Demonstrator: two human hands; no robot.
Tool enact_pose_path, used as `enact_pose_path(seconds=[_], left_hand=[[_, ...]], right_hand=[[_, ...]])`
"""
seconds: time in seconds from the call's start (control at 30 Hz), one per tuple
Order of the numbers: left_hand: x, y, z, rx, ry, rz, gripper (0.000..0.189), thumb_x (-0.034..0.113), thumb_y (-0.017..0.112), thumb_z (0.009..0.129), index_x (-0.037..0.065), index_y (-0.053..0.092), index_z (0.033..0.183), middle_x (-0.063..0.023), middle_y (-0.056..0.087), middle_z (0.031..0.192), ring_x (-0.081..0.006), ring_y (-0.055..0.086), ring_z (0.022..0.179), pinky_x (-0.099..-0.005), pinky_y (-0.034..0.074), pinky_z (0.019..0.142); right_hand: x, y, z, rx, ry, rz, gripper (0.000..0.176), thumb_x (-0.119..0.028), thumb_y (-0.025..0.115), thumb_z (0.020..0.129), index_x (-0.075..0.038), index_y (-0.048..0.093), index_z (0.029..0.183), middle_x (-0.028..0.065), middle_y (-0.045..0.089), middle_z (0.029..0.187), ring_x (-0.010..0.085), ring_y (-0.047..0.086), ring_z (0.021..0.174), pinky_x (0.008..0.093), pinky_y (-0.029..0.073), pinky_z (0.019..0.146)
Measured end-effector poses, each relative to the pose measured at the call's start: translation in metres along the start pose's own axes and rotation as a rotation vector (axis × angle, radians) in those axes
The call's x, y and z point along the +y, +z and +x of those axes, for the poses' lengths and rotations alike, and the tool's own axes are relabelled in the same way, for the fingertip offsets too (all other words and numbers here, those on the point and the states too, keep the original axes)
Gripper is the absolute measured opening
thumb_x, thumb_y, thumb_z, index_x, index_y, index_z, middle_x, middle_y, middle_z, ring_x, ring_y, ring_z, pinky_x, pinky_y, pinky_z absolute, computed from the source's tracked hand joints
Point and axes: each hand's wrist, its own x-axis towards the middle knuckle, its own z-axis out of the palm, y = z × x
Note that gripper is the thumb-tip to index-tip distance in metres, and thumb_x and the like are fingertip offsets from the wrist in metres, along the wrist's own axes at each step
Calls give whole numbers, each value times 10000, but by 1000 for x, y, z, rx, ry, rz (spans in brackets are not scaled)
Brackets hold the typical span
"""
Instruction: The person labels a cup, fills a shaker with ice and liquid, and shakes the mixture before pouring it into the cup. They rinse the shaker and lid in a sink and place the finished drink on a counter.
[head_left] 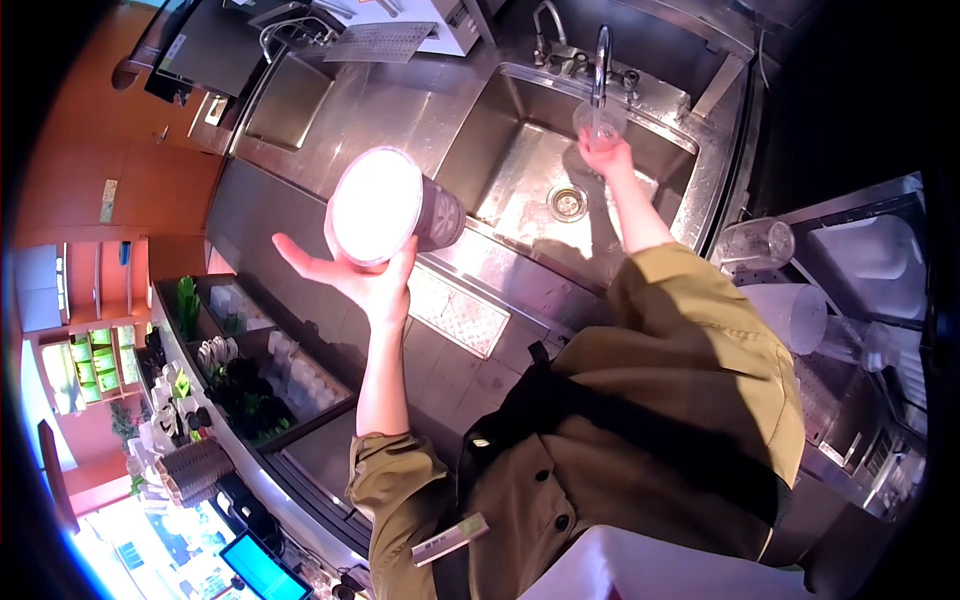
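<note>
A cup with a bright white top and a dark printed side rests in my left hand, raised near the counter's front edge. The thumb and fingers of that hand are spread around the cup's near side. My right hand holds a small clear container under the curved faucet. Below that hand lies the steel sink with its round drain. Glare hides detail on the cup's top.
Clear containers stand on a rack at the right. A second faucet rises behind the sink. Bins with cups and greenery line the counter at lower left. A lit screen is at the bottom left.
</note>
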Motion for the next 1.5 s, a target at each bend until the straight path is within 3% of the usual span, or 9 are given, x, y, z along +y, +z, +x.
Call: enact_pose_path(seconds=[0.17, 0.37, 0.47, 0.67, 0.87, 1.03, 1.17, 1.27, 1.5], left_hand=[[-8, -4, -3, 3, 45, 35, 1149, -14, 724, 590, 235, -79, 1373, -207, 347, 1286, -298, 373, 1184, -450, 333, 975], [-12, -3, -5, -73, 11, -26, 1203, 9, 757, 588, 221, -151, 1349, -239, 310, 1283, -299, 370, 1185, -449, 371, 967], [-14, -1, -10, -83, 2, -16, 1213, -3, 761, 585, 228, -156, 1345, -238, 315, 1280, -296, 368, 1187, -449, 374, 966], [-10, 3, -15, -58, 6, -11, 1139, -74, 699, 610, 250, -90, 1365, -235, 363, 1252, -292, 389, 1172, -439, 355, 965], [-14, 4, -13, -56, 8, -68, 1201, -21, 746, 576, 201, -145, 1351, -229, 327, 1282, -305, 361, 1192, -455, 340, 982], [-14, 14, -15, -28, -19, -38, 1198, -33, 737, 567, 182, -144, 1351, -233, 258, 1311, -310, 334, 1207, -465, 344, 984], [-21, 25, -20, -29, 3, 31, 1154, -51, 710, 593, 213, -112, 1358, -228, 278, 1300, -304, 348, 1191, -473, 333, 985], [-24, 36, -20, -40, -13, 44, 1135, -57, 696, 607, 222, -109, 1357, -225, 292, 1292, -304, 353, 1186, -480, 331, 982], [-28, 54, -17, -8, -3, 68, 1148, -40, 714, 599, 215, -112, 1354, -215, 285, 1288, -308, 343, 1190, -494, 336, 978]], right_hand=[[27, -2, -118, 342, -856, -2909, 437, -392, 581, 775, -22, 561, 1008, 137, 584, 1010, 269, 535, 984, 407, 419, 829], [95, -15, -201, -796, -1121, -2290, 448, -262, 702, 662, -36, 536, 1012, 125, 551, 1015, 301, 515, 974, 383, 413, 851], [130, -19, -237, -752, -618, -2377, 523, -319, 753, 581, -70, 537, 987, 113, 546, 993, 300, 521, 964, 394, 410, 852], [142, -32, -235, -1112, -876, -2445, 629, -463, 695, 644, -53, 503, 1080, 152, 502, 1108, 317, 449, 1094, 392, 350, 946], [65, 31, -100, 291, -410, -894, 230, -132, 376, 890, 33, 503, 988, 180, 565, 939, 287, 571, 876, 373, 489, 809], [34, 48, -16, 109, -205, -129, 245, -144, 384, 875, 54, 501, 959, 209, 563, 958, 330, 579, 844, 464, 490, 807], [132, 91, -89, 11, -407, -1429, 348, -250, 629, 749, -23, 582, 1008, 53, 579, 830, 150, 493, 709, 309, 415, 631], [201, 125, -123, -215, -520, -1425, 430, -219, 604, 785, -7, 536, 1153, 107, 578, 1115, 165, 516, 1034, 265, 386, 879], [236, 139, -149, -356, -563, -1543, 377, -226, 510, 819, 52, 547, 1071, 150, 592, 1069, 218, 561, 980, 302, 433, 828]])
